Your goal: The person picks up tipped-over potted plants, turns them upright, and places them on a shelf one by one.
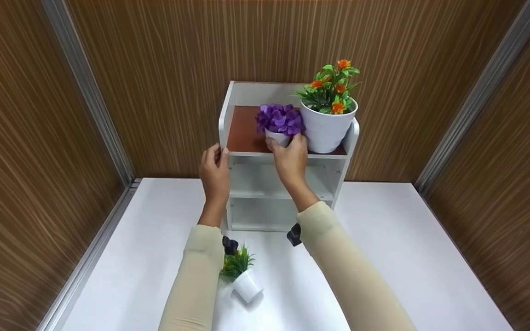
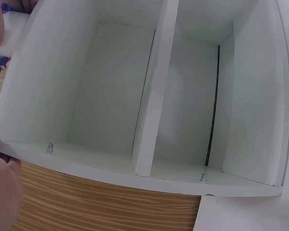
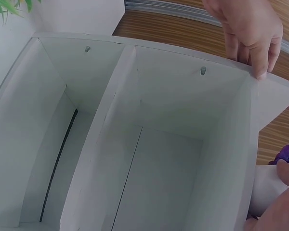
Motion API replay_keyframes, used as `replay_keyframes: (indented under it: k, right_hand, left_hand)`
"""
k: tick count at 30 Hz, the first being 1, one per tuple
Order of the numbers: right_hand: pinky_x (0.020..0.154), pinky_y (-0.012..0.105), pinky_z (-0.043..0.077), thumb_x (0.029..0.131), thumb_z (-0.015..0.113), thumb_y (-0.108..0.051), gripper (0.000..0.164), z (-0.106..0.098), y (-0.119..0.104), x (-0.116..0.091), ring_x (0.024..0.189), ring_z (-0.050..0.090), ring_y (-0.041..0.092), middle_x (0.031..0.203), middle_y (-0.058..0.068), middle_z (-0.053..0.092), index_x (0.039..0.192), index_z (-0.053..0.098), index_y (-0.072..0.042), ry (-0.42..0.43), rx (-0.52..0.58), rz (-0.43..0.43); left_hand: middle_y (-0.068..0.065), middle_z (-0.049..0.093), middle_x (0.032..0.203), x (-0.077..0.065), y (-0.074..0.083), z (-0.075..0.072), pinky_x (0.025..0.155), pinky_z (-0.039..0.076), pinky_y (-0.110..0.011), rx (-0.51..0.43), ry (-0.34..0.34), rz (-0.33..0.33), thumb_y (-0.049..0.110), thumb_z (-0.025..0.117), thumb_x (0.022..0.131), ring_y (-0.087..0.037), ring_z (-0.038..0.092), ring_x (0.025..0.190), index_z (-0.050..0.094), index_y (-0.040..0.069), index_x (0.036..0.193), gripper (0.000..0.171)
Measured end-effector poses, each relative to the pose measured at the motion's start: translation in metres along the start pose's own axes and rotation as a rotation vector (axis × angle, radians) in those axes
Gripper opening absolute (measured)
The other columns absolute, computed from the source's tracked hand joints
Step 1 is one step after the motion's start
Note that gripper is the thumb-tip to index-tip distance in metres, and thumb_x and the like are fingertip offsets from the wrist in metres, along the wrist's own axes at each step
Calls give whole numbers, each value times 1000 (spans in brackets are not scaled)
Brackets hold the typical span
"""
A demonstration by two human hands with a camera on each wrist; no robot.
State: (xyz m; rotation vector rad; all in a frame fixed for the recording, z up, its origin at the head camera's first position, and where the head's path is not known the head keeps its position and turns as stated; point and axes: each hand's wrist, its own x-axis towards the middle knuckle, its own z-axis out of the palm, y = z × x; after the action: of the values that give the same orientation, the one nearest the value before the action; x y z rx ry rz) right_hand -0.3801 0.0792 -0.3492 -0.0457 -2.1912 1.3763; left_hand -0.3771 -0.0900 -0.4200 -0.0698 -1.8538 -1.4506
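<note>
A small white pot of purple flowers (image 1: 279,120) stands at the front of the brown top board of a white shelf unit (image 1: 265,155). My right hand (image 1: 291,158) grips that pot between thumb and fingers. With its fingers curled round the edge, my left hand (image 1: 214,172) holds the unit's left side panel; the right wrist view shows this left hand (image 3: 250,36) pinching the panel. Close by on the right of the top board is a larger white pot with orange flowers (image 1: 327,126). The left wrist view catches only part of the small pot (image 2: 12,36).
A small white pot with a green plant (image 1: 246,285) lies tipped on the white table (image 1: 164,207), partly behind my left forearm. Two open compartments (image 1: 265,177) sit below the top board. Wood-grain walls (image 1: 164,69) stand behind and on both sides.
</note>
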Motion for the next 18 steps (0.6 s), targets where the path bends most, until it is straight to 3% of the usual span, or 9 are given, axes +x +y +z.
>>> replay_keyframes:
  k: [18]
  right_hand:
    - [114,45,40,88,79,-32,71,-5,8,-11,129,51,33,135,21,53,144,49,-1,-10,-1,-20]
  left_hand:
    - [-9,62,124,0,0,0,101,53,-31,10,5,8,25,55,105,-18,61,117,60,4,131,33]
